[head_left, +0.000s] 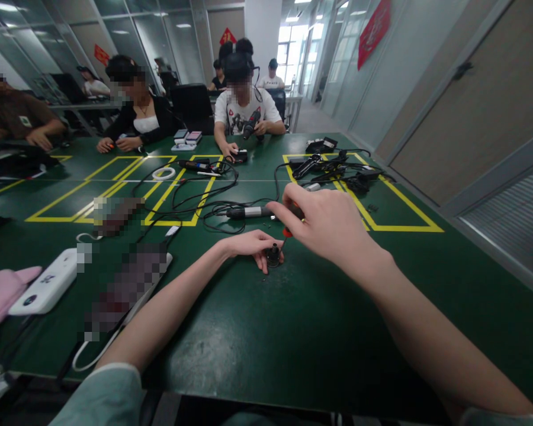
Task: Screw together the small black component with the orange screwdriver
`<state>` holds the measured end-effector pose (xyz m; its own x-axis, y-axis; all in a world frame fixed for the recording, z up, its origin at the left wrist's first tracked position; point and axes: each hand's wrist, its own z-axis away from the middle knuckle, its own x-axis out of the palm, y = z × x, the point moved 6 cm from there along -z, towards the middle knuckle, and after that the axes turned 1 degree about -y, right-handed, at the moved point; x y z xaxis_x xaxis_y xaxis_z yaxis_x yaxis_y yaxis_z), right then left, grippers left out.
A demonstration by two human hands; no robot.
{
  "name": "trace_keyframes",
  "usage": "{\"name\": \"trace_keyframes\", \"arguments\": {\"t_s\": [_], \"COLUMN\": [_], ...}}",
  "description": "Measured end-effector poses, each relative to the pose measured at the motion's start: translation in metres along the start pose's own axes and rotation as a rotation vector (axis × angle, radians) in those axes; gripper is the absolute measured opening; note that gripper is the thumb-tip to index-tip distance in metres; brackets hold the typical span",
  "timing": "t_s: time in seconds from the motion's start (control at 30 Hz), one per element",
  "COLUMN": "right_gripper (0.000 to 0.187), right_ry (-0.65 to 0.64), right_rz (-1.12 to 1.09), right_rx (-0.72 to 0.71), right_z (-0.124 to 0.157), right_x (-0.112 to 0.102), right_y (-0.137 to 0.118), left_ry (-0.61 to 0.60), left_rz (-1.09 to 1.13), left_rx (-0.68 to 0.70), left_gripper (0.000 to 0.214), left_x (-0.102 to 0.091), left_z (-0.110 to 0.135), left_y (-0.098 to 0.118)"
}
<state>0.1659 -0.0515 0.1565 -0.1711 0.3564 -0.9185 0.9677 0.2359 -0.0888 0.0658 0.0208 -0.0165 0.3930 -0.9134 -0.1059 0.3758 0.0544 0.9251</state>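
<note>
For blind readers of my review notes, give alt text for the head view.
A person's left hand holds a small dark part at a green table; the right hand holds a partly red screwdriver close to it. Across the table, a co-worker holds a drill-like tool.

I hold a small, dark, metallic-looking round part [273, 255] in the fingers of my left hand [250, 243], low over the green tabletop [311, 343], its narrow cylindrical neck upward and its wider base below. In my right hand [326, 222] I grip a slim screwdriver with an orange-red and dark handle [287, 232], tilted, its thin shaft slanting down toward the part (whether the tip touches, I cannot tell).
</note>
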Motion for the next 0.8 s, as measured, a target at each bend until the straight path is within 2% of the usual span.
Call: {"name": "trace_keyframes", "arguments": {"t_s": [0.13,0.3,0.53,0.7,0.8], "right_gripper": [0.031,0.038,0.024,0.036,0.029], "right_ry": [0.038,0.079,0.131,0.082,0.104], "right_rz": [-0.031,-0.026,-0.125,-0.038,-0.041], "right_rx": [-0.066,-0.068,-0.141,-0.081,-0.085], "right_z": [0.0005,0.0001,0.0009,-0.0007,-0.0006], "right_x": [-0.0012,0.0003,-0.0005,0.0027,0.0016], "right_y": [-0.0037,-0.0013,-0.0031,-0.0017,-0.0017], "left_ry": [0.003,0.011,0.014,0.004,0.0], "left_rz": [-0.009,-0.003,-0.01,-0.007,-0.011], "left_rx": [-0.017,-0.011,-0.017,-0.01,-0.005], "left_gripper": [0.058,0.052,0.046,0.052,0.057], "left_x": [0.0009,0.0011,0.0004,0.0,-0.0001], "left_z": [0.0009,0.0,0.0002,-0.0009,-0.0015], "left_y": [0.0016,0.0013,0.0004,-0.0007,-0.0015]}}
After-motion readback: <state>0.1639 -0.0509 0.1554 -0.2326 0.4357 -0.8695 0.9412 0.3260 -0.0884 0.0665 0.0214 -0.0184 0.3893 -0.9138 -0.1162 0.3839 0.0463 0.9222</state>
